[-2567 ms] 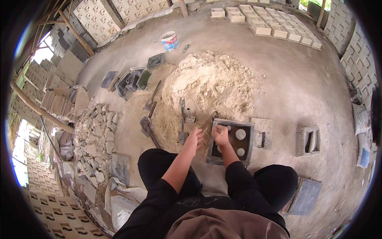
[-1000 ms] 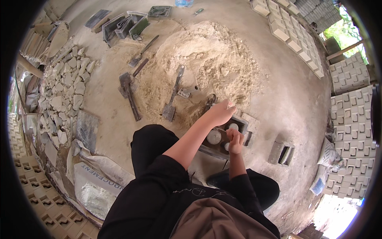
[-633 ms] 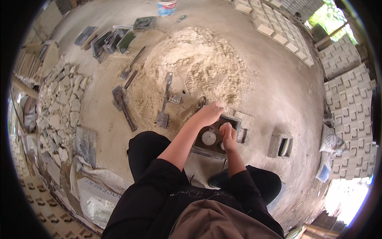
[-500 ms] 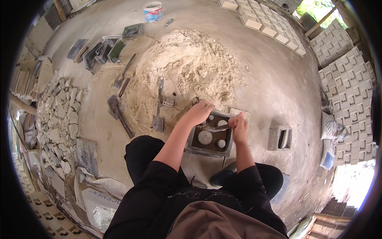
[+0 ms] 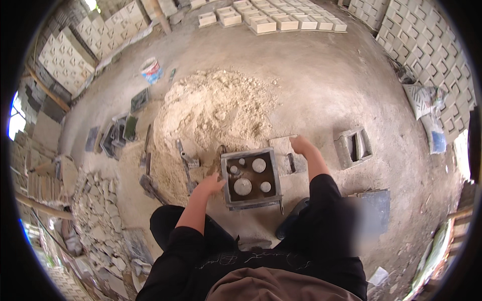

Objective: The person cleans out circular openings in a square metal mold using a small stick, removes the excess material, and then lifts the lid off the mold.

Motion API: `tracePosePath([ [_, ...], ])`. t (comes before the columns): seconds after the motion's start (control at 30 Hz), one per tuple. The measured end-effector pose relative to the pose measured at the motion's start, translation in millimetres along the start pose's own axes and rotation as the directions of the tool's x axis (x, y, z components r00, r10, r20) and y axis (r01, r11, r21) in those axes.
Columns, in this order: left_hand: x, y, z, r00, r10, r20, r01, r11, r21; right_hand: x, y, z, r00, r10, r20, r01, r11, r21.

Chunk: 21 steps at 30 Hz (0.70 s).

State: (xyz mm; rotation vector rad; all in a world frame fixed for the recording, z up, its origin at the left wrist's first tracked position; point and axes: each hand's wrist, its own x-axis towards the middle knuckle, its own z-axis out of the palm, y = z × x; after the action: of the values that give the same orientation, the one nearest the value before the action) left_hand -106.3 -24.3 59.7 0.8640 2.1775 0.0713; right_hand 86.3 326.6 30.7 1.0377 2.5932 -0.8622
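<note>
A square metal mould (image 5: 277,173) stands on the floor in front of me. Inside it, several pale round plugs (image 5: 243,187) of different sizes rise from a brown base. My left hand (image 5: 212,184) is beside the mould's left wall, its fingers partly apart and holding nothing that I can see. To the right of the mould lies a flat pale board (image 5: 280,145) with a short dark strip (image 5: 291,163) on it. At the board's upper right edge is my right hand (image 5: 301,145), fingers curled; whatever they grip is hidden.
A heap of pale powder (image 5: 216,105) lies beyond the mould. Shovel-like tools (image 5: 149,185) and broken pieces (image 5: 98,220) are at left. A hollow block (image 5: 354,147) stands at right. Farther off are a bucket (image 5: 151,70) and rows of cast blocks (image 5: 273,23).
My left hand has moved from the mould's far edge to its left side. The right hand has left the mould for the board; the tool it held across the mould no longer shows in it.
</note>
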Motion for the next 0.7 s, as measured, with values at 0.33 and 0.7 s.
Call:
tracePosePath([
  [0.33,25.3,49.3,13.3,0.985,-0.16,0.06,0.152,0.981,0.122,-26.7,169.7,21.8,0.7,0.708,-0.089,-0.378,0.473,0.796],
  [0.7,68.9,37.0,134.3,0.768,-0.398,-0.502,0.186,0.888,-0.421,-14.3,158.1,47.8,0.677,0.63,-0.38,-0.355,0.732,0.582],
])
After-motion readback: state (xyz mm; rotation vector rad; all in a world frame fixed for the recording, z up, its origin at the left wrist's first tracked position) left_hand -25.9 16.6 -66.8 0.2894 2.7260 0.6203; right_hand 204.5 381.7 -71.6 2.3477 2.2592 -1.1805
